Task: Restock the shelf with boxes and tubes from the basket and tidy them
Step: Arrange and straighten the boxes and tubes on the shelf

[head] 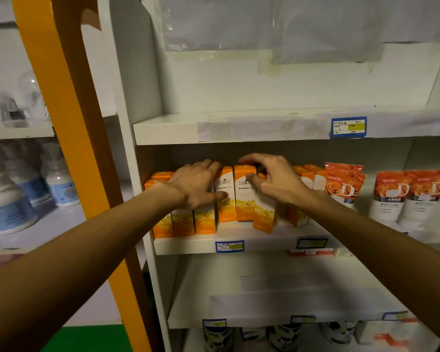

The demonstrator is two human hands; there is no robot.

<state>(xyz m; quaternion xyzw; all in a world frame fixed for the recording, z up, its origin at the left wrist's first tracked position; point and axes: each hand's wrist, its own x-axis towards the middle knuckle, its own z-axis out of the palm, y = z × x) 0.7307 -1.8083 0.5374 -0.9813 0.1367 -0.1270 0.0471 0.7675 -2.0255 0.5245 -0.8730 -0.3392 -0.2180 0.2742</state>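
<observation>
A row of orange and white boxes point(205, 221) stands along the middle shelf point(254, 243). My left hand point(196, 185) lies flat over the boxes at the left, fingers straight, thumb against the front of one box. My right hand point(272, 177) grips the top of a taller-standing orange box point(244, 199), fingers curled over its top edge and thumb on its front. To the right stand orange and white tubes point(343, 185), cap down, with two more tubes point(407, 199) further right. No basket is in view.
The shelf above point(264, 128) carries a blue price tag point(348, 127). A bare shelf point(277, 295) lies below, with dark jars point(285, 336) under it. An orange upright point(69, 138) stands at the left, white bottles point(59, 184) beyond it.
</observation>
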